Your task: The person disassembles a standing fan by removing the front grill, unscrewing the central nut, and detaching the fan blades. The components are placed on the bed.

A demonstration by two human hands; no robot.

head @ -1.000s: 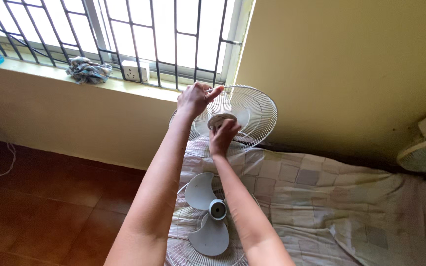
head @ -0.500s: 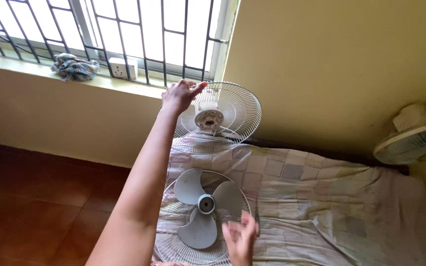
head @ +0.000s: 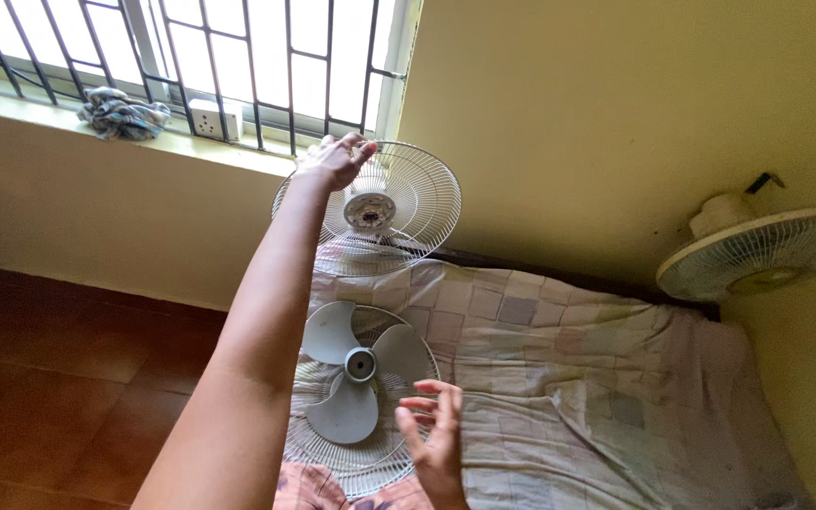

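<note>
At ten o'clock a rag (head: pixel 123 112) lies on the window sill (head: pixel 191 144). Our left hand (head: pixel 332 159) grips the upright wire fan guard (head: pixel 399 203) by its rim at twelve o'clock. The grey fan blade (head: pixel 351 366) rests on a second guard (head: pixel 370 463) on the bed (head: pixel 569 378). Our right hand (head: pixel 434 436) hovers at six, fingers spread, holding nothing. We judge that the one-handed grip could slip, dropping the guard onto the blade.

Daylight blows out the barred white window (head: pixel 238 47) at 11 o'clock; dark red floor (head: pixel 59 378) dim, edges slightly bent.

Yellow walls (head: pixel 616 113), barred window (head: pixel 238 57)
</note>
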